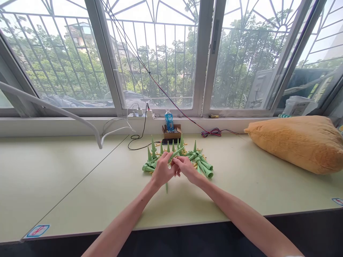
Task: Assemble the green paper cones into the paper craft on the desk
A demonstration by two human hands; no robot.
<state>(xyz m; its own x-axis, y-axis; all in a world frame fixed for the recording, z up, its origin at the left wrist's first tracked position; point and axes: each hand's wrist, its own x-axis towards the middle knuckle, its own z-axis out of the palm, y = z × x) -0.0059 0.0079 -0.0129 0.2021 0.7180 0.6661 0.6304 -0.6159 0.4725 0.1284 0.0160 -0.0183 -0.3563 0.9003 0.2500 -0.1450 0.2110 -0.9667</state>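
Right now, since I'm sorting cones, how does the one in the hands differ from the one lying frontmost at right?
The held cone is gripped; the lying cone is untouched. The held cone's thin tip slants upward; the lying cone's open wide end shows. Both are green.

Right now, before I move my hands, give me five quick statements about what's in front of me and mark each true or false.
1. The left hand and right hand meet at a slanted green cone. True.
2. Every other green piece stands upright. False: some stand point up, others lie on their sides.
3. The orange cushion lies to the right of both hands. True.
4. The bottle of blue liquid lies flat. False: it stands with its top up.
5. The coiled red and blue cable is left of the bottle. False: it is to the right.
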